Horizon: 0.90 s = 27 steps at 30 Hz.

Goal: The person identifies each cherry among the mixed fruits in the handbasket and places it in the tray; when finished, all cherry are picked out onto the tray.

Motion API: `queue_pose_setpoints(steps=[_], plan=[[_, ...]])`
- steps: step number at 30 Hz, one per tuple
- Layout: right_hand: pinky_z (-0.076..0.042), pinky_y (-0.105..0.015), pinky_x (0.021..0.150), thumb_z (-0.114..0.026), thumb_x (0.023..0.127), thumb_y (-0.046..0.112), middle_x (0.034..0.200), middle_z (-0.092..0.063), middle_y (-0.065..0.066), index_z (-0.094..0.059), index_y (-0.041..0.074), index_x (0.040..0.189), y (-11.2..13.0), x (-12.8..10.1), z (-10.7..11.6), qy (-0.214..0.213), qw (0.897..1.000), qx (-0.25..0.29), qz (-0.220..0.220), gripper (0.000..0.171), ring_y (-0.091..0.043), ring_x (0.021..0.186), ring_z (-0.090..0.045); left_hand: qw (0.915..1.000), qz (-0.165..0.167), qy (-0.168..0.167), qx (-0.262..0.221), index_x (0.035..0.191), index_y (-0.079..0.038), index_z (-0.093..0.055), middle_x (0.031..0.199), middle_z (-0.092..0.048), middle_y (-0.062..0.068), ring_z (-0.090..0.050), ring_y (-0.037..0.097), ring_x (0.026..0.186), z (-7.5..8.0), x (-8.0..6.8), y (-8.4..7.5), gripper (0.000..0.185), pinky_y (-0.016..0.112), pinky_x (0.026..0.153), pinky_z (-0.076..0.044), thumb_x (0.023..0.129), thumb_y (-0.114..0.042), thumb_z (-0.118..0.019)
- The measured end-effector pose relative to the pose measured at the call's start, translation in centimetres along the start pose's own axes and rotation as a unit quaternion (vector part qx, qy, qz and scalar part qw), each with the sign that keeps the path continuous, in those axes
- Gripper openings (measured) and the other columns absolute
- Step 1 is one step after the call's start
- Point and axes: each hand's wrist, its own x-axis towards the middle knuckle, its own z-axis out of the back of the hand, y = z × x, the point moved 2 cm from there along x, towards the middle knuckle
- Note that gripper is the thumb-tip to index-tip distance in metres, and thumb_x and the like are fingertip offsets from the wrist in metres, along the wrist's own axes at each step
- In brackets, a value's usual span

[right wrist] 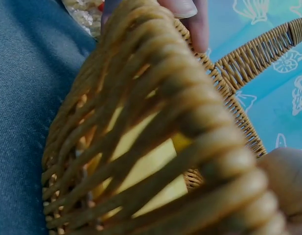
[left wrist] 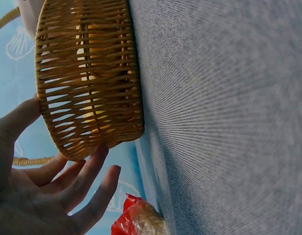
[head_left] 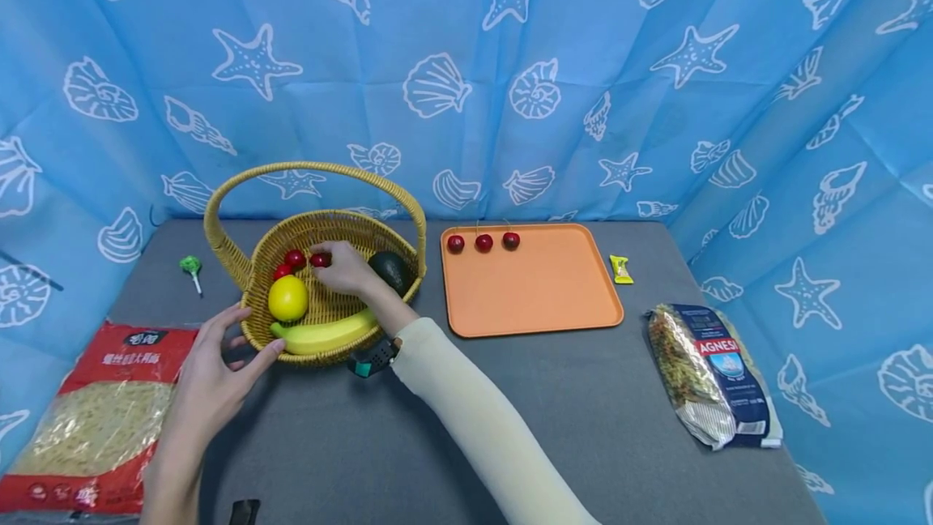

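wicker basket [head_left: 306, 347] on grey table [head_left: 408, 444], left of centre, tall handle arching over it. right hand [head_left: 348, 267] reaches inside the basket, fingertips pinching a red cherry [head_left: 320, 260] near the back of the bowl; two more cherries [head_left: 289, 264] sit just left of it. also in the basket: yellow lemon [head_left: 287, 298] at the left, banana [head_left: 324, 335] along the near rim, dark avocado [head_left: 392, 270] at the right, partly behind the wrist. left hand [head_left: 219, 367] is open, fingers straight and spread, fingertips against the outer near-left wall of the basket; the left wrist view shows the thumb [left wrist: 18, 117] and fingers [left wrist: 87, 169] resting on the weave, not curled round it. right wrist view is mostly basket weave close up, with yellow fruit showing through the gaps. orange tray [head_left: 539, 298] lies right of the basket, apart from it, with three cherries in a row [head_left: 483, 242] along its far edge. small yellow wrapped sweet [head_left: 621, 269] just right of the tray. green lollipop [head_left: 191, 267] left of the basket. red bag of noodles [head_left: 87, 420] at the near left edge; dark blue pasta bag [head_left: 710, 375] at the far right. blue seashell cloth [head_left: 510, 63] hangs behind and to the sides.
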Motion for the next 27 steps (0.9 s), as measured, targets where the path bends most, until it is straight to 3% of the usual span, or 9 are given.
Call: queue_pose_setpoints(steps=[3,10,13,17,19,21,24,27], plan=[[-0.042,-0.018,0.064,-0.062,0.107,0.002,0.139,-0.071,-0.021,-0.063,0.001,0.149,0.0,-0.1,0.0,-0.019,1.0,-0.016,0.004,0.043,-0.01,0.078,-0.056,1.0,-0.002,-0.003,0.0,0.164,0.0,-0.037,0.17,-0.032,0.033,-0.06,0.054,0.13,0.0,-0.1,0.0,0.089,0.066,0.098,-0.063,0.101,-0.051,-0.075],[-0.051,-0.018,0.076,-0.071,0.103,0.005,0.13,-0.076,-0.013,-0.072,0.005,0.137,0.1,-0.2,-0.1,-0.053,0.997,-0.064,0.003,0.034,-0.019,0.107,-0.07,0.9999,-0.011,-0.001,-0.002,0.164,0.0,-0.038,0.17,-0.033,0.033,-0.061,0.054,0.13,0.1,0.0,0.2,0.09,0.065,0.097,-0.064,0.101,-0.052,-0.075],[-0.05,-0.018,0.077,-0.072,0.103,0.006,0.128,-0.077,-0.012,-0.074,0.005,0.135,0.3,-0.4,-0.1,-0.052,0.996,-0.076,0.012,0.032,-0.014,0.102,-0.068,0.9999,-0.015,0.001,-0.005,0.164,-0.001,-0.038,0.17,-0.033,0.033,-0.061,0.053,0.13,0.1,0.0,0.2,0.089,0.065,0.096,-0.064,0.101,-0.052,-0.074],[-0.044,-0.017,0.063,-0.071,0.103,0.007,0.117,-0.078,-0.011,-0.073,0.004,0.136,0.6,-1.1,0.2,-0.056,0.996,-0.067,0.026,0.033,-0.008,0.073,-0.055,0.9999,-0.014,0.002,-0.005,0.164,-0.001,-0.038,0.17,-0.033,0.033,-0.061,0.054,0.13,0.1,0.0,0.2,0.089,0.065,0.097,-0.064,0.101,-0.051,-0.075],[-0.042,-0.017,0.055,-0.071,0.103,0.008,0.109,-0.079,-0.01,-0.071,0.004,0.137,0.7,-1.9,0.5,-0.061,0.997,-0.046,0.033,0.034,-0.01,0.062,-0.054,0.9999,-0.012,0.003,-0.004,0.165,-0.001,-0.037,0.17,-0.032,0.033,-0.061,0.054,0.13,0.1,0.0,0.1,0.089,0.065,0.097,-0.063,0.101,-0.051,-0.074],[-0.04,-0.018,0.049,-0.072,0.103,0.009,0.102,-0.08,-0.01,-0.07,0.004,0.139,1.0,-3.1,1.0,-0.064,0.997,-0.014,0.041,0.036,-0.021,0.057,-0.059,0.9999,-0.01,0.003,-0.005,0.165,-0.001,-0.037,0.17,-0.032,0.033,-0.06,0.054,0.13,0.1,-0.1,0.1,0.089,0.066,0.098,-0.063,0.101,-0.051,-0.074],[-0.043,-0.018,0.048,-0.072,0.103,0.01,0.104,-0.081,-0.011,-0.068,0.004,0.139,1.3,-5.2,2.1,-0.06,0.995,0.024,0.072,0.037,-0.031,0.071,-0.074,1.0,-0.007,0.004,-0.006,0.165,-0.002,-0.037,0.171,-0.032,0.033,-0.06,0.054,0.131,0.1,-0.1,0.0,0.09,0.066,0.099,-0.063,0.101,-0.052,-0.074],[-0.046,-0.018,0.051,-0.072,0.103,0.009,0.112,-0.079,-0.015,-0.066,0.003,0.138,1.4,-7.8,3.6,-0.045,0.991,0.053,0.114,0.037,-0.037,0.08,-0.078,1.0,-0.006,0.003,-0.005,0.165,-0.001,-0.037,0.171,-0.032,0.033,-0.06,0.054,0.131,0.1,-0.1,0.0,0.09,0.066,0.099,-0.063,0.101,-0.052,-0.074]])
